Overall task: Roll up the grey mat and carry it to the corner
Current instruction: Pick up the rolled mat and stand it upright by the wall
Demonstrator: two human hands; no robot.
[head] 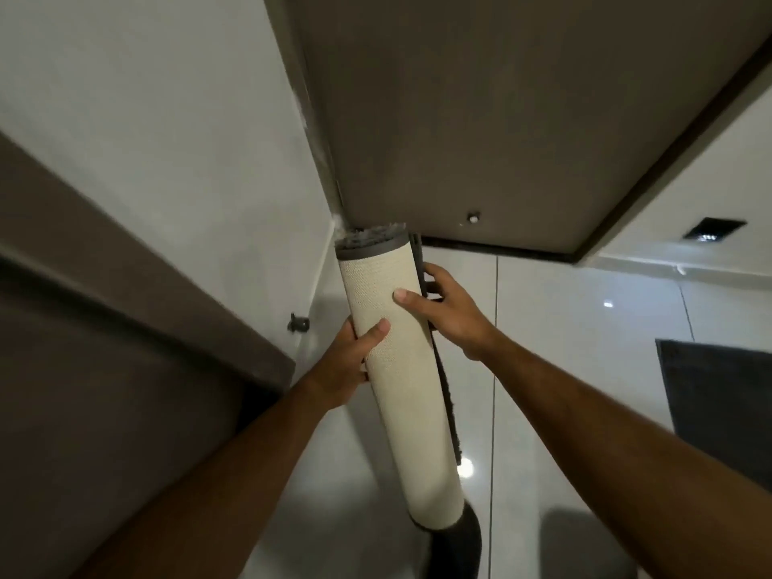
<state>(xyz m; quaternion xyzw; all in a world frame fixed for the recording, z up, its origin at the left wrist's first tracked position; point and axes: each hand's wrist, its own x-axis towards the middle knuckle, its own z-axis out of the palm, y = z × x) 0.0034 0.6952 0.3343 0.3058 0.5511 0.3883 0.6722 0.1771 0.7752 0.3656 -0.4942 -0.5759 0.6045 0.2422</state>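
The grey mat (401,394) is rolled into a long tube with its cream woven backing outward and grey pile showing at both ends. It stands nearly upright, leaning slightly, with its far end at the corner where the white wall meets the brown wall. My left hand (355,361) grips the roll's left side, thumb across the backing. My right hand (449,311) holds the right side higher up, thumb on the backing and fingers over the loose dark edge.
A white wall (167,140) is on the left and a brown door-like panel (501,119) ahead. A brown ledge (125,328) juts out at lower left with a small dark doorstop (298,323). Another dark grey mat (718,394) lies on the glossy white tiles at right.
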